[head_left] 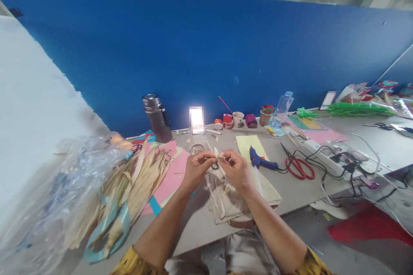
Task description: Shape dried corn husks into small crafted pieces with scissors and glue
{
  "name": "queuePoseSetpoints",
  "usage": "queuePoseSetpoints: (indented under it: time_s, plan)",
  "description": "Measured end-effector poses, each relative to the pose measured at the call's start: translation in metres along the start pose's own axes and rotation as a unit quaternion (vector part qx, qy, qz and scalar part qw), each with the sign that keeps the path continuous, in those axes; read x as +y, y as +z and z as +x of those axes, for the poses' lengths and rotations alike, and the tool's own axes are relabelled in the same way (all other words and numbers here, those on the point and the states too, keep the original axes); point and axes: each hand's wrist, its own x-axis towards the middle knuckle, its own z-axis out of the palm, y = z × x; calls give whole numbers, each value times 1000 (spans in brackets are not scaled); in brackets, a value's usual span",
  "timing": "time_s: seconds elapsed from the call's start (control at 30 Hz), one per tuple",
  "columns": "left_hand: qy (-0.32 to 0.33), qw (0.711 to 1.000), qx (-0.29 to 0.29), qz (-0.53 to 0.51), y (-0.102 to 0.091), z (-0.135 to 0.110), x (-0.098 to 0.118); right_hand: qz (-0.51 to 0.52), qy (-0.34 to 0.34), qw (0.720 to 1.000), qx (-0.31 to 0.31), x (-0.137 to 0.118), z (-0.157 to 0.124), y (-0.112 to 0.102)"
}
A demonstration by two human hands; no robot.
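My left hand (pixel 199 167) and my right hand (pixel 237 171) meet above the table, fingertips pinched on a small pale strip of dried husk (pixel 216 153). A dark ring-like shape shows just under the left fingers; I cannot make out what it is. Below the hands lies a folded beige cloth (pixel 222 206) with loose fibres and pale strips on it. To the right, a blue hot glue gun (pixel 263 161) rests partly on a yellow sheet (pixel 247 142). Red-handled scissors (pixel 300 168) lie beside it. A bundle of dried husks (pixel 145 174) spreads out left of my hands.
Clear plastic wrap (pixel 61 189) covers the far left. A dark flask (pixel 157 118) stands at the back, near paint pots (pixel 228 121), a paper cup (pixel 238 119) and a plastic bottle (pixel 283 109). Tangled cables run from a power strip (pixel 322 154) at right.
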Motion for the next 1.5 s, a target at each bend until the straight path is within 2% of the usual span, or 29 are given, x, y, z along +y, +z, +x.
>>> queuePoseSetpoints:
  time_s: [0.13, 0.23, 0.4, 0.73, 0.87, 1.1, 1.23, 1.37, 1.5]
  plan:
    - [105, 991, 13, 77, 2, -1, 2, 6, 12, 1000, 6, 0, 0, 1]
    - [159, 978, 36, 133, 5, -3, 4, 7, 20, 1000, 8, 1, 0, 2]
    - [197, 960, 70, 185, 7, -5, 2, 7, 18, 1000, 2, 2, 0, 5]
    - [253, 928, 84, 259, 3, -6, -5, -15, 1, 1000, 7, 2, 0, 10]
    - [246, 928, 87, 267, 3, -7, -4, -23, -10, 1000, 6, 4, -1, 10]
    - [226, 944, 80, 228, 5, -7, 3, -33, -23, 999, -6, 4, -2, 9]
    - [177, 964, 87, 180, 6, -7, 5, -30, -32, 999, -4, 4, -2, 8]
    - [107, 979, 119, 125, 5, -6, 0, -22, -30, 999, -6, 1, -2, 7]
    - [83, 983, 124, 103, 4, -5, -3, -21, -34, 999, -4, 0, -2, 6]
